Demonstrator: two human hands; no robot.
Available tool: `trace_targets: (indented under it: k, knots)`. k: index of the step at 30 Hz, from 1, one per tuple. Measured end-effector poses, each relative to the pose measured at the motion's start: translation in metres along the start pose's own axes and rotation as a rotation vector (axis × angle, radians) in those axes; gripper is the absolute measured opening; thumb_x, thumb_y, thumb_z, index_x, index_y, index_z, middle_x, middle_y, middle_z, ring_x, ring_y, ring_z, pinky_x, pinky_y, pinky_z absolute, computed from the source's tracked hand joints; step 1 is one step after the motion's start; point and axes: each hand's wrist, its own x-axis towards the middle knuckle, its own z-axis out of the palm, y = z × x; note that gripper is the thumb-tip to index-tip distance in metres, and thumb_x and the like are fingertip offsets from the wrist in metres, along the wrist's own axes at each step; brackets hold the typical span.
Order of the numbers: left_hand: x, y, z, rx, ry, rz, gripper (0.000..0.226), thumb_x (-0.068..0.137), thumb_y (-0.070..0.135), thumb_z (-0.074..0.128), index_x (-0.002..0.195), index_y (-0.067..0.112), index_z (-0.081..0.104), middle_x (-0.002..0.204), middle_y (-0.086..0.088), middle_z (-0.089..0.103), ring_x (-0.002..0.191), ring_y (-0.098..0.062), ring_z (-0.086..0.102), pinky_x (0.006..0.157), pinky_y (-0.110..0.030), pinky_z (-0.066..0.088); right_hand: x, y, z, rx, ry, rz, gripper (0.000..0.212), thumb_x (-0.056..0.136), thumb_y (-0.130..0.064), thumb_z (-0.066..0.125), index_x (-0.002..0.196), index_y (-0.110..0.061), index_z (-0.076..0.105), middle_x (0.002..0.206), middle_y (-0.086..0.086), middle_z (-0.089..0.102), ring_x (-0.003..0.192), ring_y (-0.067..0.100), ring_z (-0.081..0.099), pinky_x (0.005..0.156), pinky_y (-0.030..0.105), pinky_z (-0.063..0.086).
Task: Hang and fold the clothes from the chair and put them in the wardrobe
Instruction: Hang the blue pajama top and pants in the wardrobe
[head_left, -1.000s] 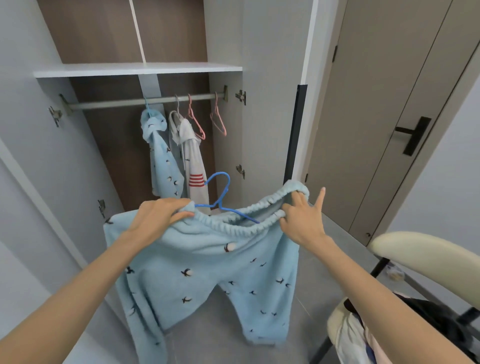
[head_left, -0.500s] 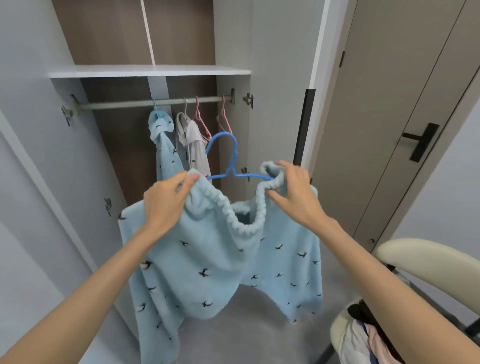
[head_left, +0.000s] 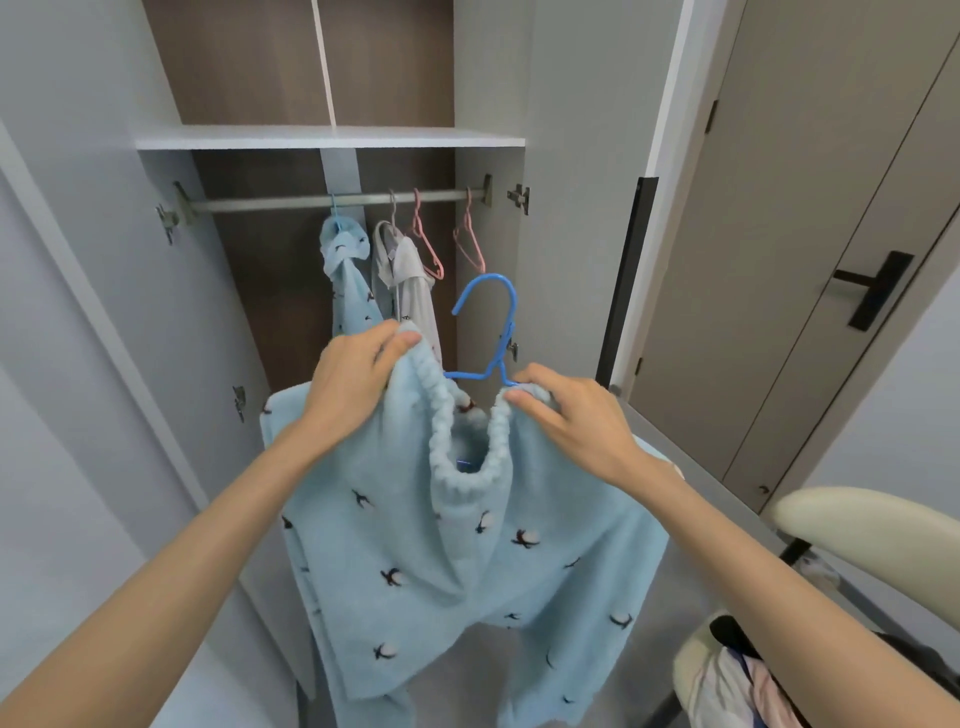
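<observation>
- The pale blue fleece trousers (head_left: 415, 545) hang in the middle of the frame. Their elastic waistband sags in a loop between the two hands, and the legs drop toward the bottom edge.
- The left hand (head_left: 358, 379) pinches the left end of the waistband between thumb and curled fingers.
- The right hand (head_left: 566, 421) curls its fingers over the right end. I cannot tell whether it also grips the hanger's arm under the cloth.
- The blue hanger (head_left: 488, 322) rises from between the hands, its stem nearer the right hand and its hook open toward the left of the frame.
- The wardrobe rail (head_left: 291, 202) runs left to right above the hook, in the upper middle.
- The hanger faces the camera flat, so its plane lies along the rail. It probably needs lifting and turning crosswise before the hook can catch.
- The rail is bare left of the hung blue garment (head_left: 348, 280). The white top (head_left: 410, 280) and two pink hangers (head_left: 431, 249) crowd the part directly above the hook.
</observation>
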Motion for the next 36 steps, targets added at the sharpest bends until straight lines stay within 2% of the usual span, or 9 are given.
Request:
trace_targets:
  k: [9, 13, 15, 20, 23, 27, 29, 33, 36]
  knots:
    - [0.043, -0.006, -0.011, -0.123, 0.005, 0.007, 0.041, 0.098, 0.028, 0.051, 0.061, 0.017, 0.040, 0.057, 0.005, 0.036, 0.052, -0.004, 0.033, 0.053, -0.019, 0.027, -0.012, 0.003, 0.001, 0.101, -0.076, -0.033, 0.017, 0.086, -0.056, 0.053, 0.088, -0.042, 0.062, 0.057, -0.010, 0.056, 0.053, 0.012, 0.044, 0.055, 0.025, 0.034]
    - [0.043, -0.027, 0.016, -0.004, -0.668, -0.088, 0.020, 0.096, 0.018, 0.056, 0.087, 0.004, 0.068, 0.082, -0.007, 0.063, 0.078, -0.012, 0.051, 0.068, -0.021, 0.040, -0.010, 0.002, -0.010, 0.249, 0.049, 0.099, 0.023, 0.084, -0.055, 0.058, 0.070, -0.041, 0.067, 0.056, -0.012, 0.059, 0.054, 0.007, 0.046, 0.057, 0.027, 0.040]
    - [0.040, -0.032, 0.014, 0.037, -0.798, -0.147, 0.016, 0.095, 0.018, 0.057, 0.097, 0.012, 0.072, 0.096, -0.003, 0.068, 0.088, -0.014, 0.058, 0.074, -0.017, 0.044, -0.012, 0.012, -0.014, 0.325, 0.114, 0.203, 0.027, 0.087, -0.045, 0.065, 0.060, -0.040, 0.066, 0.054, -0.017, 0.057, 0.054, 0.002, 0.046, 0.059, 0.026, 0.040]
    - [0.049, -0.024, 0.002, 0.052, -0.232, -0.239, 0.046, 0.099, 0.042, 0.044, 0.076, 0.015, 0.073, 0.078, -0.003, 0.069, 0.073, -0.017, 0.060, 0.072, -0.031, 0.043, -0.017, 0.021, -0.012, 0.526, 0.187, 0.371, 0.044, 0.090, -0.038, 0.064, 0.050, -0.021, 0.060, 0.046, -0.013, 0.038, 0.048, 0.006, 0.033, 0.055, 0.022, 0.031]
    - [0.048, -0.019, 0.003, 0.142, -0.150, -0.063, 0.044, 0.102, 0.038, 0.037, 0.074, 0.015, 0.062, 0.080, -0.005, 0.063, 0.075, -0.019, 0.055, 0.079, -0.039, 0.041, -0.013, 0.016, -0.017, 0.655, 0.238, 0.376, 0.063, 0.093, -0.021, 0.063, 0.034, -0.026, 0.041, 0.043, -0.014, 0.023, 0.043, 0.005, 0.020, 0.046, 0.016, 0.020]
    - [0.045, -0.038, 0.022, -0.045, -0.093, -0.054, 0.047, 0.100, 0.038, 0.043, 0.143, 0.026, 0.033, 0.143, -0.005, 0.040, 0.133, -0.023, 0.033, 0.111, -0.043, 0.024, -0.004, 0.013, -0.019, 0.698, 0.302, 0.396, 0.064, 0.092, -0.024, 0.064, 0.036, -0.028, 0.033, 0.047, -0.013, 0.020, 0.047, 0.009, 0.018, 0.045, 0.020, 0.019]
    - [0.044, -0.046, 0.029, -0.304, -0.084, -0.183, 0.067, 0.094, 0.048, 0.051, 0.148, 0.037, 0.013, 0.152, -0.002, 0.031, 0.137, -0.023, 0.034, 0.113, -0.046, 0.028, -0.001, 0.012, -0.023, 0.725, 0.297, 0.403, 0.060, 0.093, -0.024, 0.062, 0.035, -0.029, 0.048, 0.043, -0.015, 0.028, 0.046, 0.008, 0.024, 0.046, 0.019, 0.024]
    - [0.050, -0.041, 0.032, -0.268, 0.024, -0.302, 0.034, 0.099, 0.036, 0.047, 0.120, 0.010, 0.050, 0.108, -0.007, 0.062, 0.098, -0.028, 0.061, 0.086, -0.046, 0.050, 0.002, 0.014, -0.030, 0.747, 0.323, 0.407, 0.055, 0.091, -0.031, 0.065, 0.039, -0.020, 0.050, 0.057, 0.005, 0.032, 0.060, 0.022, 0.030, 0.057, 0.029, 0.028]
    - [0.050, -0.029, 0.030, -0.260, 0.208, -0.208, 0.031, 0.103, 0.026, 0.037, 0.095, 0.002, 0.055, 0.087, -0.016, 0.061, 0.077, -0.028, 0.056, 0.070, -0.042, 0.043, 0.002, 0.022, -0.035, 0.702, 0.346, 0.422, 0.051, 0.092, -0.032, 0.062, 0.043, -0.026, 0.052, 0.060, 0.009, 0.037, 0.061, 0.023, 0.034, 0.057, 0.030, 0.031]
